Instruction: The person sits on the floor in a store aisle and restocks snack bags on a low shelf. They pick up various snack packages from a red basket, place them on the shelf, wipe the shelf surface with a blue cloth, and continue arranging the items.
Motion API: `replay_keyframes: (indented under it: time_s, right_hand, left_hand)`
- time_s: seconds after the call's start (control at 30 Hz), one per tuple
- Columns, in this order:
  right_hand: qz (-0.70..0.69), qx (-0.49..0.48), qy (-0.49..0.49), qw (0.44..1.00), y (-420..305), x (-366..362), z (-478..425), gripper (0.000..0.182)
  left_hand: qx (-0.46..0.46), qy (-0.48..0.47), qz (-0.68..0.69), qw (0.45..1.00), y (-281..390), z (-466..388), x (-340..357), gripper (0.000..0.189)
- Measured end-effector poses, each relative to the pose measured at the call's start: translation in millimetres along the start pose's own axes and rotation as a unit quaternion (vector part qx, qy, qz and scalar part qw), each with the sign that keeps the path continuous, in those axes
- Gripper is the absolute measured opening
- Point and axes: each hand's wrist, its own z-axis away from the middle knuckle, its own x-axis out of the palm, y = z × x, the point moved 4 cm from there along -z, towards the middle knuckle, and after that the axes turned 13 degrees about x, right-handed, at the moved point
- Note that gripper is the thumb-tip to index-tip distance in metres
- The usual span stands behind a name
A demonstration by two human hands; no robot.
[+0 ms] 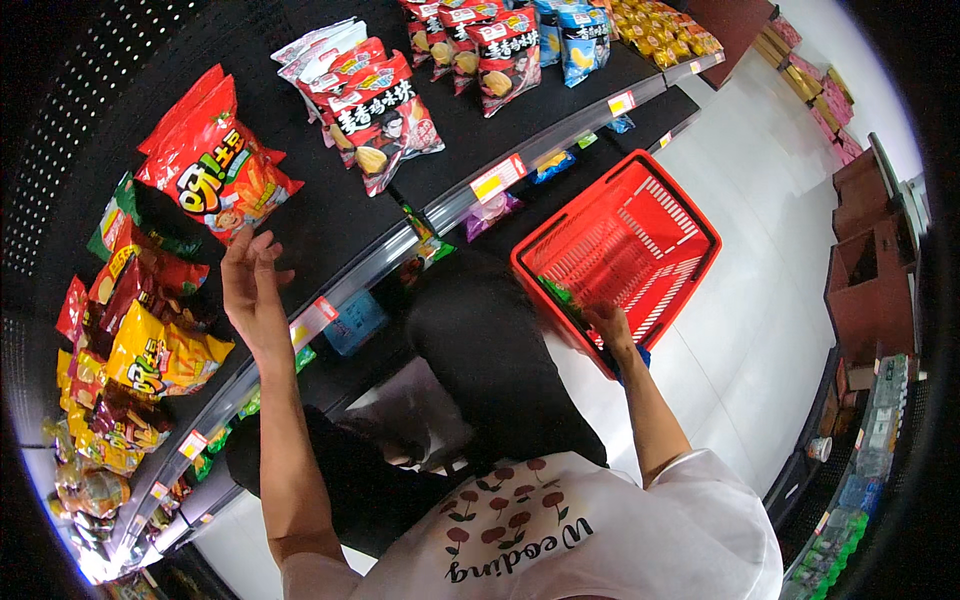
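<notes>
My left hand [256, 289] is raised over the black shelf, its fingers apart and holding nothing. Its fingertips are at the lower edge of a red snack bag [221, 169]; I cannot tell whether they touch it. A red plastic shopping basket [694, 277] with slotted walls is to my right, its opening facing up towards me. At the basket's near side, my right hand [611, 326] is curled around the black handle, with some fingers hidden. A green packet [556, 289] shows beside those fingers, inside the basket.
Yellow snack bags [169, 352] crowd the shelf's left end. Red chip bags [394, 124] and blue bags [585, 41] stand farther along. A clear price rail [397, 247] edges the shelf, above a lower shelf of packets. Bottles [874, 457] line a rack at right.
</notes>
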Motion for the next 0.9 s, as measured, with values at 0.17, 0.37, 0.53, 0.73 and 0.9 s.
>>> replay_keyframes:
  time_s: [0.17,0.37,0.53,0.73,0.9]
  right_hand:
    - [0.101,-0.076,0.084,0.988,-20,-15,-4,0.019]
    - [-0.087,-0.248,-0.005,0.965,-249,18,76,0.019]
    - [-0.157,-0.345,-0.207,0.902,-409,106,132,0.029]
    - [-0.043,-0.567,-0.071,0.82,-552,205,119,0.051]
    - [0.126,-0.692,0.074,0.707,-634,260,127,0.044]
  left_hand:
    - [0.027,0.016,0.019,0.999,-6,-13,-21,0.042]
    - [0.068,0.127,0.042,0.989,-19,-44,-49,0.042]
    - [0.043,0.172,-0.043,0.983,-44,-71,-70,0.053]
    - [0.051,0.171,-0.116,0.977,-59,-78,-63,0.069]
    - [-0.092,0.159,-0.11,0.977,-80,-67,-64,0.081]
